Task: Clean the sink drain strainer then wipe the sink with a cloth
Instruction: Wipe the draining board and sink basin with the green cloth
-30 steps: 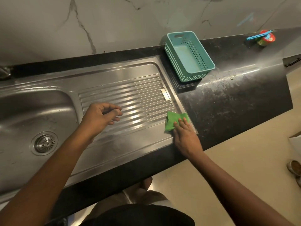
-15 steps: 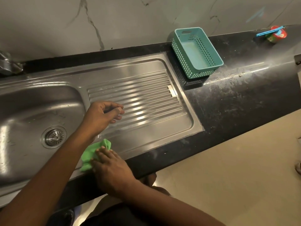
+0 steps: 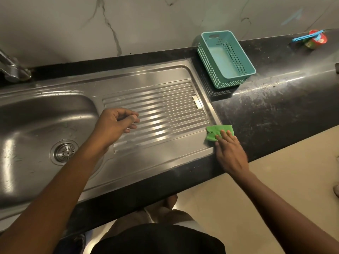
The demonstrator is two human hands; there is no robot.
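A steel sink (image 3: 36,114) lies at the left with its round drain strainer (image 3: 64,152) seated in the basin floor. The ribbed drainboard (image 3: 161,114) runs to the right of the basin. A green cloth (image 3: 218,131) lies at the drainboard's right front corner, and my right hand (image 3: 230,153) presses it down with straight fingers. My left hand (image 3: 114,125) hovers over the drainboard's left end with loosely curled fingers and holds nothing.
A teal perforated basket (image 3: 226,59) stands on the black counter (image 3: 275,110) just right of the drainboard. A red cup with a blue stick (image 3: 314,39) sits at the far right back. The tap base (image 3: 12,70) is at the back left. Marble wall behind.
My right hand has swept the green cloth from the drainboard's left front edge near the basin back to its right front corner. My left hand has stayed in place.
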